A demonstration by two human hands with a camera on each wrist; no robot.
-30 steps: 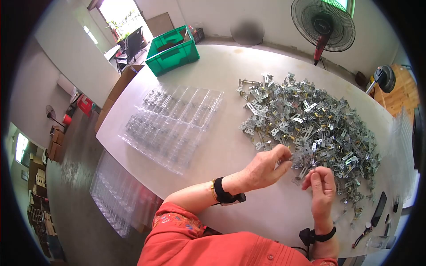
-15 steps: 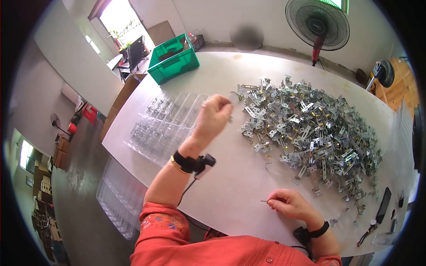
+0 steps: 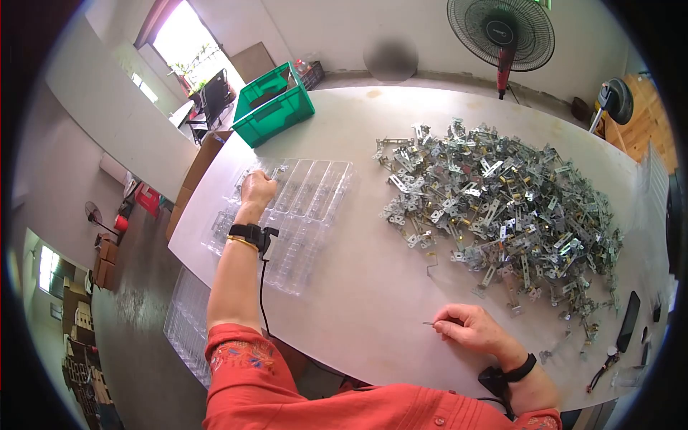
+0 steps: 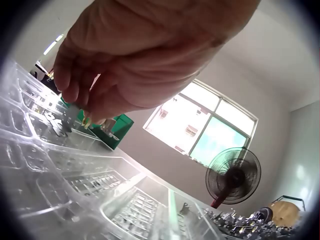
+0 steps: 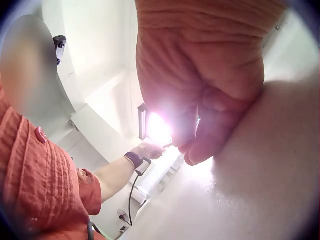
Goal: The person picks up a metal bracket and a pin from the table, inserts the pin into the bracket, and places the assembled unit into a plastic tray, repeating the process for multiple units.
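At ten o'clock the left hand [image 3: 258, 188] pinches a metal part [image 4: 82, 117] over the clear tray [image 3: 315, 208], few pockets filled. The two o'clock pile [image 3: 502, 208] looks large, so most work seems left; at five o'clock the right hand [image 3: 469, 328] grips a pin [image 3: 428, 324] on the surface [image 3: 373, 287]

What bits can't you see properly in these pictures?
Head view: the left hand hides the small metal part it pinches over the clear plastic tray.
Right wrist view: glare and the fingers of the right hand hide the thin metal pin.
Head view: inside the green plastic crate is too small to tell.
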